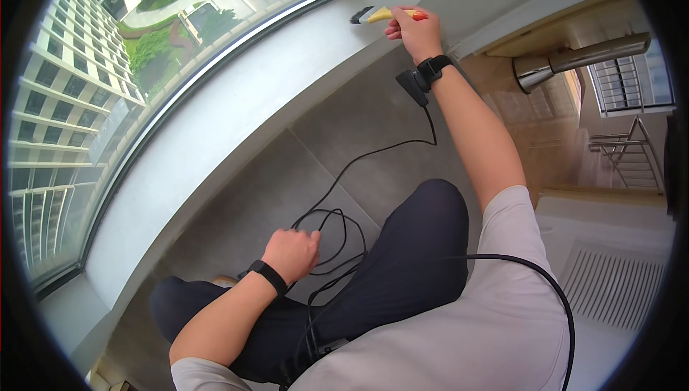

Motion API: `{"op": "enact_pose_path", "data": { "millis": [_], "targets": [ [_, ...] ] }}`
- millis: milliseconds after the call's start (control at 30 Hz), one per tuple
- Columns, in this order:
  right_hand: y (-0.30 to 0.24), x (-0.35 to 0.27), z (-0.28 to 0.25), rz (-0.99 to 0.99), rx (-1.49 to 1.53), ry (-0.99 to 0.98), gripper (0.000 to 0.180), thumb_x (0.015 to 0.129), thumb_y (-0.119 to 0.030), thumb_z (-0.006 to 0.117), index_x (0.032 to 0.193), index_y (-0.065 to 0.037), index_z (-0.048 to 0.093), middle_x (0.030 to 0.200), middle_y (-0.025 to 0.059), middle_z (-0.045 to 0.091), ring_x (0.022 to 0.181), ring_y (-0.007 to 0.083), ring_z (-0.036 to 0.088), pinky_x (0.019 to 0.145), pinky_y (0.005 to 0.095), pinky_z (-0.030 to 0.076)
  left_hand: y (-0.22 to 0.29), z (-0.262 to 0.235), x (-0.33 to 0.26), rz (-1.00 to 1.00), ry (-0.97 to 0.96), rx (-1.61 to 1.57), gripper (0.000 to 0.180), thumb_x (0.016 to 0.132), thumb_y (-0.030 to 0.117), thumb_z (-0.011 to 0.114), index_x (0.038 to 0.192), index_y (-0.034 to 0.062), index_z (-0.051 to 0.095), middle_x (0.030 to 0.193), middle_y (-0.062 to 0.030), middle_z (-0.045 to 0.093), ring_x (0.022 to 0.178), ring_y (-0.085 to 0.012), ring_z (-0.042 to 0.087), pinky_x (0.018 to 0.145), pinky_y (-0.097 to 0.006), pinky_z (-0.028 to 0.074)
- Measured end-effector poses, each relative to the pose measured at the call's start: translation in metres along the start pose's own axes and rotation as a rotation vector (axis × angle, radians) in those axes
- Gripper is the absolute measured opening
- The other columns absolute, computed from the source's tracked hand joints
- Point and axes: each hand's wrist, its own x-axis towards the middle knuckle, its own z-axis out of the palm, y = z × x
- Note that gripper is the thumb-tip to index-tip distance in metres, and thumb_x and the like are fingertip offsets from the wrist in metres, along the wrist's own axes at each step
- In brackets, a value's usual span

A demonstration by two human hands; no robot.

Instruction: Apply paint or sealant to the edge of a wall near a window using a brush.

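My right hand [414, 31] is closed around the yellow, red-tipped handle of a paintbrush [378, 15]. The brush's dark bristles point left, at the far end of the white windowsill [188, 148]; whether they touch it I cannot tell. Lower down, over my lap, my left hand [291, 255] is curled into a loose fist. A black cable [343, 220] loops beside and behind that fist, and the curled fingers hide whether any of it is gripped.
Left of the sill runs a window frame [204, 69] with buildings and greenery outside. Grey floor tiles [267, 168] lie below. From a black device [413, 87] at my right wrist, the cable crosses the floor. A door with a metal handle [581, 59] and a vent grille [611, 285] are at right.
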Motion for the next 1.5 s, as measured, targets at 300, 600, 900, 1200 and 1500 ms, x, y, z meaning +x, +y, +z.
{"op": "enact_pose_path", "data": {
  "millis": [300, 600, 900, 1200, 1500],
  "targets": [
    [0.009, -0.01, -0.017, 0.092, -0.182, 0.125, 0.019, 0.089, -0.011, 0.066, 0.096, 0.007, 0.067, 0.073, 0.0121, 0.068, 0.057, 0.0186, 0.069, 0.051, 0.028, 0.058, 0.001, -0.003, 0.002, -0.012, 0.048, -0.001, 0.028, 0.087, 0.03, 0.071, 0.093, 0.0056, 0.06, 0.078, -0.0105, 0.07, 0.075, -0.0322, 0.071, 0.068, -0.043, 0.056],
    [-0.023, -0.07, 0.023, 0.148, 0.198, 0.173, 0.019, 0.091, -0.01, 0.066, 0.099, 0.007, 0.064, 0.074, 0.0132, 0.067, 0.056, 0.0202, 0.067, 0.05, 0.0285, 0.056, 0.005, 0.002, -0.001, 0.001, -0.001, -0.008, 0.023, 0.088, 0.029, 0.069, 0.092, 0.0066, 0.062, 0.074, -0.0092, 0.069, 0.071, -0.0296, 0.071, 0.066, -0.041, 0.055],
    [-0.047, -0.216, 0.147, 0.264, 0.198, -0.344, 0.023, 0.097, -0.012, 0.065, 0.108, 0.008, 0.07, 0.077, 0.0106, 0.069, 0.061, 0.0163, 0.067, 0.053, 0.0258, 0.053, 0.004, 0.016, -0.008, -0.046, 0.074, 0.004, 0.017, 0.084, 0.022, 0.069, 0.092, 0.0071, 0.065, 0.075, -0.008, 0.071, 0.073, -0.0261, 0.073, 0.063, -0.038, 0.053],
    [-0.034, -0.24, 0.177, 0.075, 0.064, -0.631, 0.022, 0.099, -0.012, 0.065, 0.11, 0.007, 0.07, 0.079, 0.0101, 0.069, 0.064, 0.0149, 0.067, 0.056, 0.0253, 0.053, 0.002, 0.015, -0.014, -0.052, -0.068, 0.04, 0.006, 0.08, 0.017, 0.071, 0.079, 0.011, 0.07, 0.069, -0.0011, 0.068, 0.069, -0.0209, 0.07, 0.057, -0.035, 0.046],
    [-0.018, -0.239, 0.192, 0.007, 0.19, -0.809, 0.029, 0.101, -0.01, 0.061, 0.124, 0.007, 0.066, 0.092, 0.0146, 0.072, 0.081, 0.0208, 0.073, 0.067, 0.0293, 0.06, 0.014, 0.004, 0.013, -0.101, -0.13, 0.084, 0.011, 0.082, 0.018, 0.068, 0.087, 0.0131, 0.077, 0.078, -0.0015, 0.072, 0.074, -0.0231, 0.07, 0.065, -0.041, 0.05]
  ]
}}
